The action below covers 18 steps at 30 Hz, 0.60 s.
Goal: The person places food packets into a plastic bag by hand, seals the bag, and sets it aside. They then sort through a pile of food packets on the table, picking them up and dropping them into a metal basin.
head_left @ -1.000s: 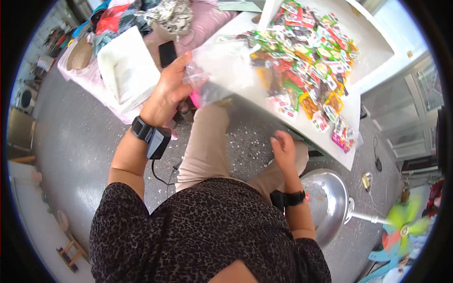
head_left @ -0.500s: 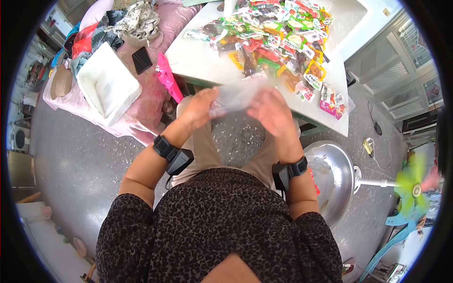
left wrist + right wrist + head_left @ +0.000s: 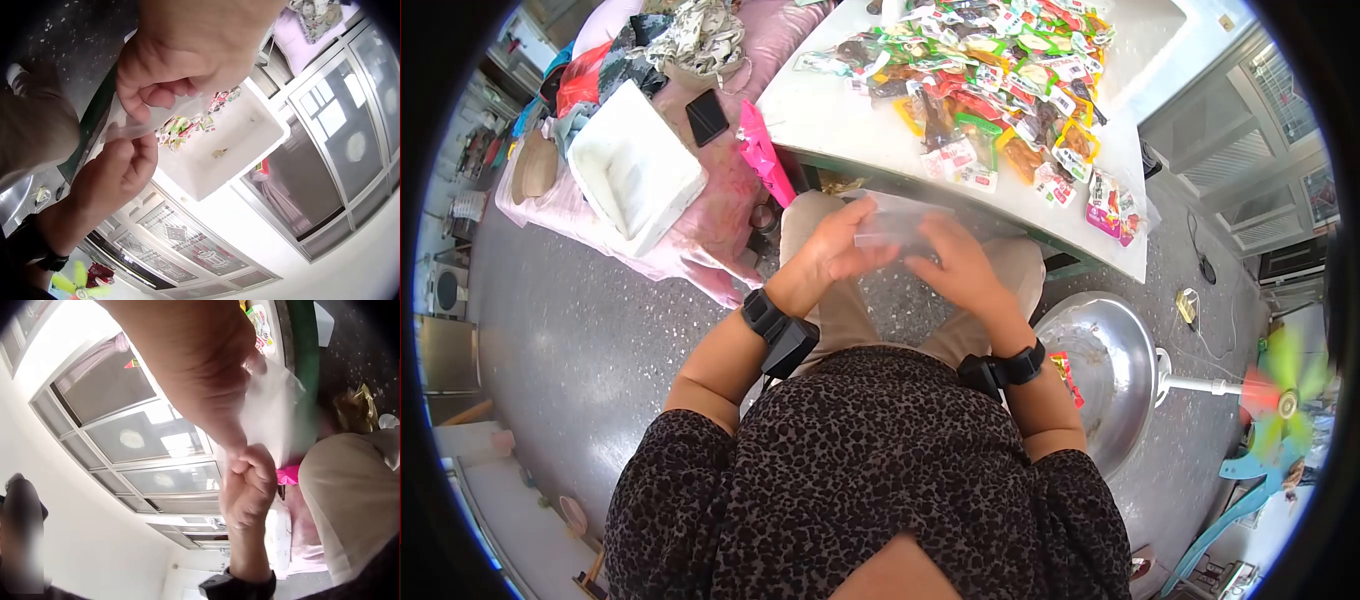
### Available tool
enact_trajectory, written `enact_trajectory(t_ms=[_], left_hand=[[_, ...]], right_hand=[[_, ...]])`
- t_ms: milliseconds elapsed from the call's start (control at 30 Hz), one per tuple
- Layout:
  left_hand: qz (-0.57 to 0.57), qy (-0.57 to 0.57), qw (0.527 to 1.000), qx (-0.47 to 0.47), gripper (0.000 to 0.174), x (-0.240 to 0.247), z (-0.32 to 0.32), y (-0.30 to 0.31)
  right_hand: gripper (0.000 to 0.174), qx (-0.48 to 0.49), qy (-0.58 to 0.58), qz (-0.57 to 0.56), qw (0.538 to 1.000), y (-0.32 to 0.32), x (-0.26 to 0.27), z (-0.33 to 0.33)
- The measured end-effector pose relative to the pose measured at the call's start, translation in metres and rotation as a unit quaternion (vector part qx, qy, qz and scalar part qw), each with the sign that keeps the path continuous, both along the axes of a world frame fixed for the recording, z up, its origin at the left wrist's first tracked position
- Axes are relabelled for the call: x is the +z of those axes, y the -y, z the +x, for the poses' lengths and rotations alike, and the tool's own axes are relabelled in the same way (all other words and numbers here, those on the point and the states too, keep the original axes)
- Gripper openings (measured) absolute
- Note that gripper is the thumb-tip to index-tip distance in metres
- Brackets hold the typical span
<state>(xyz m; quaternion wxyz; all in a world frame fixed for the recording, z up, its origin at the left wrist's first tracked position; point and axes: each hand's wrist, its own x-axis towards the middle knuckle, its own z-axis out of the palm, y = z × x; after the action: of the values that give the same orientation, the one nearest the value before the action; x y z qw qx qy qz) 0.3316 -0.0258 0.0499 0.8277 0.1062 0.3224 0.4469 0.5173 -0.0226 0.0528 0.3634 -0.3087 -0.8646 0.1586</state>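
Note:
A clear plastic bag [image 3: 892,216] is stretched between my two hands over the lap, close to the near edge of the table. My left hand [image 3: 828,252] grips its left side, thumb on top and fingers beneath. At the other side, the fingers of my right hand [image 3: 962,268] pinch the bag's edge. From the left wrist, the curled fingers of both hands meet along a thin fold of plastic [image 3: 134,130]. The bag looks flat, and in the right wrist view its translucent film [image 3: 270,412] hangs beside the hands.
Many colourful snack packets [image 3: 990,80] are heaped on the white table [image 3: 820,110], spilling from a white box [image 3: 215,165]. A pink packet [image 3: 766,160] hangs at its left corner. On the left bed lie a white foam box [image 3: 625,170] and phone [image 3: 706,118]. A metal basin [image 3: 1115,350] and spinning fan [image 3: 1285,400] are right.
The left hand brought the bag down from above the table's left corner to the lap. The right hand rose from beside the knee to the bag's right edge and took hold there.

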Motion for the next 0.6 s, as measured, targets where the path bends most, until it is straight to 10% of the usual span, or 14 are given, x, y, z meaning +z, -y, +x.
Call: enact_trajectory(t_ms=[200,400,600], left_hand=[[0.067,0.118,0.991,-0.013,0.026,-0.007,-0.001,-0.005],[0.249,-0.286,0.925,-0.019,0.017,0.009,0.022,0.012],[0.270,-0.332,0.904,-0.003,0.015,-0.002,0.034,0.007]], right_hand=[[0.019,-0.030,-0.001,-0.118,0.993,-0.003,-0.002,0.001],[0.012,-0.098,-0.199,-0.432,0.874,-0.006,0.004,-0.006],[0.015,-0.072,-0.147,-0.258,0.952,0.004,0.007,-0.017]])
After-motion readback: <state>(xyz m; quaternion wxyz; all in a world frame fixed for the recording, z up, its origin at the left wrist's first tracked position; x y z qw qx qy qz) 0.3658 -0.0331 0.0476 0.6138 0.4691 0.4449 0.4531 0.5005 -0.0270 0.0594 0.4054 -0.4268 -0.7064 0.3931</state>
